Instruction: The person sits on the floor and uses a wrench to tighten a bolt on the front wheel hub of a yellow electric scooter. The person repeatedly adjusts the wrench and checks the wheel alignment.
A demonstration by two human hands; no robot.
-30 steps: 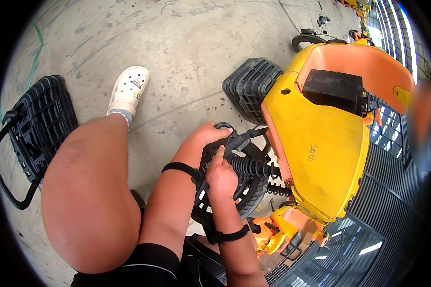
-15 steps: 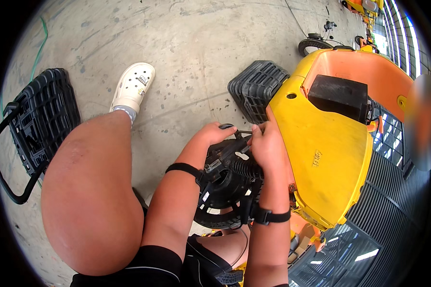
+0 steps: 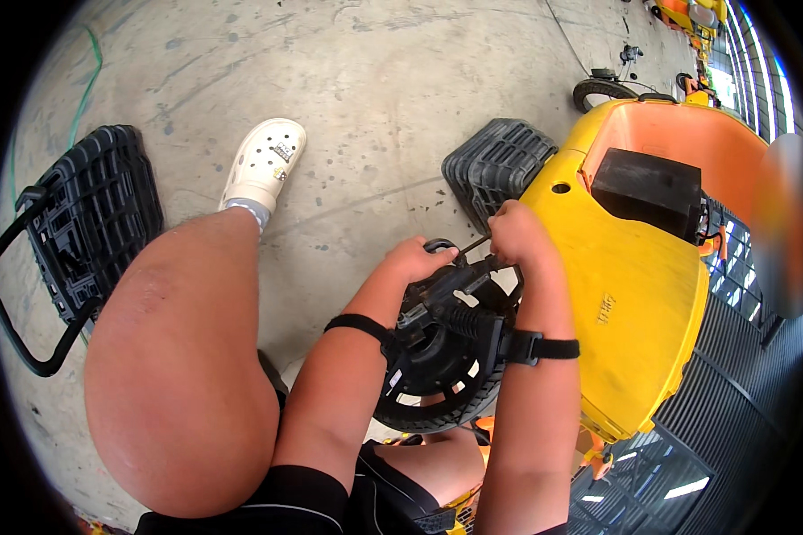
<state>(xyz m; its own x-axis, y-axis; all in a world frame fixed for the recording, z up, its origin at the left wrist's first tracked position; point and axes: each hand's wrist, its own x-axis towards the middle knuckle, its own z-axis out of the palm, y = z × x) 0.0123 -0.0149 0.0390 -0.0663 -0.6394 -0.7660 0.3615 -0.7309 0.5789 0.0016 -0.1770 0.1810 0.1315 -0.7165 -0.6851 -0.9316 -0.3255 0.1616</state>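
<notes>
My right hand [image 3: 519, 234] is closed round the end of a thin dark rod [image 3: 476, 244]. The rod slants down to the thumb of my left hand [image 3: 415, 259], beside a round black part [image 3: 437, 244]. My left hand is curled against that part, and its fingertips are hidden. Below both hands is a black wheel assembly [image 3: 433, 357] with a tyre, a coil spring [image 3: 462, 318] and metal brackets. It stands beside the yellow body shell [image 3: 629, 276] of a small vehicle. A black strap circles each of my forearms.
An orange seat well with a black box [image 3: 649, 189] lies beyond the shell. A black slatted crate-like part [image 3: 500, 165] stands behind it. At left is a black plastic frame with a bar handle [image 3: 98, 214]. My shoe [image 3: 266, 165] rests on the concrete floor.
My right hand has swung up and away from my left hand, so more of the rod shows between them. My left hand stays at the round part. The whole view has shifted slightly.
</notes>
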